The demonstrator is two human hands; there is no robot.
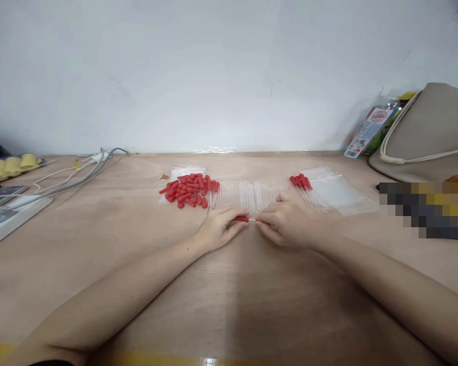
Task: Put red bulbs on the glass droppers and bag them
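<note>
My left hand point(220, 226) is closed on a red rubber dropper bulb point(240, 218). My right hand point(284, 221) pinches a thin clear dropper tube point(252, 220), whose end meets the open end of the bulb; how far it sits inside I cannot tell. Behind my hands lies a row of clear tubes point(255, 195). A heap of loose red bulbs point(185, 190) is beyond my left hand, with a few bulb-topped droppers point(212, 187) at its right side. More droppers with red bulbs point(301, 182) lie beyond my right hand.
Clear plastic bags point(338, 190) lie at the right, and another bag point(187, 171) is under the red heap. A power strip point(17, 213) with cables stands at the left. A grey drawstring bag point(431, 132) and a labelled package point(372, 129) rest at the right by the wall.
</note>
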